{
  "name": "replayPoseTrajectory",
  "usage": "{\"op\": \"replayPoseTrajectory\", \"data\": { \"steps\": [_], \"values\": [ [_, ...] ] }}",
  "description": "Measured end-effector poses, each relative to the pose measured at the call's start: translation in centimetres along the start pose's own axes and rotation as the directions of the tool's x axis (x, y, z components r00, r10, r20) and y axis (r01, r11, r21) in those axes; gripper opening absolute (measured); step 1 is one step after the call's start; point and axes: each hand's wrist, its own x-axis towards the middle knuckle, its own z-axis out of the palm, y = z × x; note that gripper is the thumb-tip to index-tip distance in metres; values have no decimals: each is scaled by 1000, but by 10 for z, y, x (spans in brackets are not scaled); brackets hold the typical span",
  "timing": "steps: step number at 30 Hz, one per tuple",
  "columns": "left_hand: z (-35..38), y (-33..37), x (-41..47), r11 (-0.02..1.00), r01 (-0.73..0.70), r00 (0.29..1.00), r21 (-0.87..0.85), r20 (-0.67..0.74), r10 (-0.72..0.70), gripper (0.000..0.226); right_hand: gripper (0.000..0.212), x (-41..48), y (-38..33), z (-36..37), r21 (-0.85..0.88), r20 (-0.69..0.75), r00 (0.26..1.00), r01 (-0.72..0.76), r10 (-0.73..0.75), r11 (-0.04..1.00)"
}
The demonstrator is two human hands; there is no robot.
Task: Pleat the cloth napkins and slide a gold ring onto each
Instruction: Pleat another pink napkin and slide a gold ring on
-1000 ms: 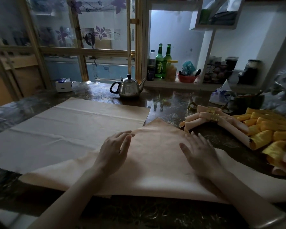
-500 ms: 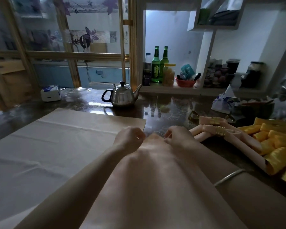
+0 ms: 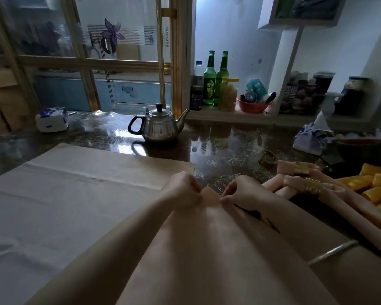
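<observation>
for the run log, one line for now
pleating | left hand pinches peach napkin corner | right hand too | gold ring on table

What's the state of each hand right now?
Left hand: closed, pinching the far corner of the peach napkin.
Right hand: closed, pinching the same corner.

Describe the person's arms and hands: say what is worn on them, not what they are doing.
Both forearms are bare, with no sleeves in view, and neither the left hand nor the right hand wears a glove. The only thing worn is a thin, plain, silvery bangle round the right forearm near the wrist. The light is too dim to tell whether any finger carries a ring.
</observation>
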Motion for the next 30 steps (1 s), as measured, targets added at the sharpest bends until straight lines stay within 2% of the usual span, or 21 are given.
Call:
{"op": "replayPoseTrajectory", "data": {
  "steps": [4,8,12,17,20,23,27,30],
  "values": [
    [-2,-2,2,999,34,999,5,5,-34,6,13,-2,3,1,22,-34,999,31,-31,999],
    [-5,-5,1,999,38,999,14,23,-38,19,9,-8,4,1,28,-65,995,80,-78,996],
    [-8,-5,-4,1000,-5,1000,16,12,5,18,3,-12,2,1,55,-107,989,108,-102,993],
    [-8,-8,-12,994,-106,991,24,-79,108,16,16,-22,3,5,136,-180,973,168,-143,976],
    [-6,-8,-25,980,-192,965,53,-171,198,12,19,-34,5,9,52,-287,924,277,-251,960],
    [-4,-11,-42,940,-318,910,120,-240,339,10,15,-51,9,19,-53,-341,863,378,-372,924],
    [3,-17,-56,873,-451,860,187,-170,481,7,13,-63,16,32,-186,-326,839,394,-435,900],
    [4,-17,-61,848,-477,845,230,-146,515,8,11,-62,16,35,-258,-321,836,374,-444,891]
  ]
}}
